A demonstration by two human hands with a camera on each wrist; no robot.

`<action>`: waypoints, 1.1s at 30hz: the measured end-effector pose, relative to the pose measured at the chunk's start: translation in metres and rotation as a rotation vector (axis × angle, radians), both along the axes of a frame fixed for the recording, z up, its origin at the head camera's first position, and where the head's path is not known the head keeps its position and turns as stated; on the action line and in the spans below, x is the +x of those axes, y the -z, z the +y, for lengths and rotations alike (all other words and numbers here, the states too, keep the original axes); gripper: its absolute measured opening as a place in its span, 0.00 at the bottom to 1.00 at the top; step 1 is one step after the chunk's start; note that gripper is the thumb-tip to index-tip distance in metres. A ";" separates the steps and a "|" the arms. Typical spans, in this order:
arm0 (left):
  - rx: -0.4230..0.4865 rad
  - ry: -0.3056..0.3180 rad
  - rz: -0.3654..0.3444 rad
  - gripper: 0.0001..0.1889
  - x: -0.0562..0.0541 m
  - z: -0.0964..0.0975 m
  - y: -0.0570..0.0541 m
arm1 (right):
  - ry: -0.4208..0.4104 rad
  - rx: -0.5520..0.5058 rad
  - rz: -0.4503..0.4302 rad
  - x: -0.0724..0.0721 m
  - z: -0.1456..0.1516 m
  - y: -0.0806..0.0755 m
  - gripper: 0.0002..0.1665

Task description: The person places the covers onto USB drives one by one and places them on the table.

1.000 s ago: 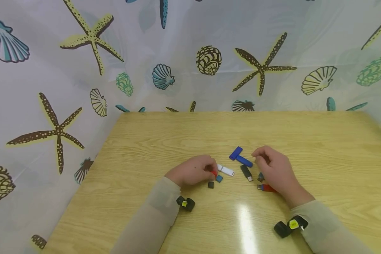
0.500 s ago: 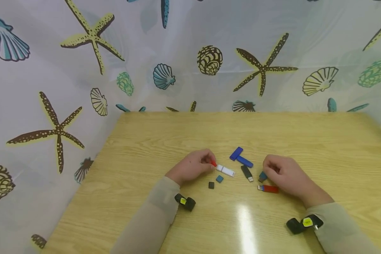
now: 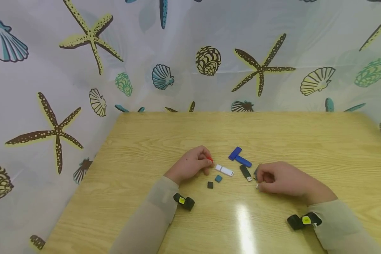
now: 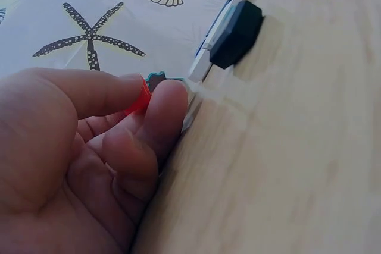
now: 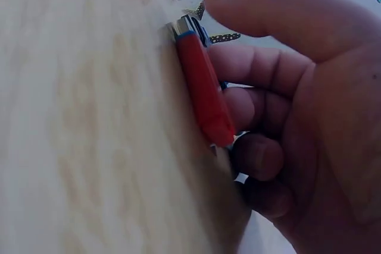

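My left hand (image 3: 190, 165) pinches a small red cap (image 4: 138, 102) between thumb and finger, just left of a white USB stick (image 3: 224, 170). A red USB stick (image 5: 205, 90) with a bare metal plug lies along the curled fingers of my right hand (image 3: 284, 179); in the right wrist view the thumb tip stands apart from it. From the head that stick is mostly hidden under the hand, as is a dark blue USB stick (image 3: 255, 173) beside it. A black USB stick (image 3: 246, 173), plug bare, lies left of the right hand.
Two blue USB sticks form a T, one slanting up (image 3: 235, 153), the other blue stick (image 3: 243, 161) angled away below it. Between the hands lie a small teal cap (image 3: 218, 179) and a black cap (image 3: 210, 185). A shell-patterned curtain (image 3: 177, 42) borders the wooden table (image 3: 152, 141).
My left hand has lifted the red cap from beside the teal cap and moved away from me, up and left. The right hand has shifted toward me, over the red USB stick.
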State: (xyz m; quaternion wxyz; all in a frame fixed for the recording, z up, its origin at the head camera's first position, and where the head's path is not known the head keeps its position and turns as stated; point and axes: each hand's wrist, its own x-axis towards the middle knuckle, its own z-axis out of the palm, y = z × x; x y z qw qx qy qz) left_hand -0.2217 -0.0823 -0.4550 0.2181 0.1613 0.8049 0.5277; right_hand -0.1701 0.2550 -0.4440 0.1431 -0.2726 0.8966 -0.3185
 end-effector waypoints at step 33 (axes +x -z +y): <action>-0.070 -0.033 0.127 0.07 0.002 0.003 0.002 | 0.077 -0.322 -0.153 0.000 -0.011 0.004 0.07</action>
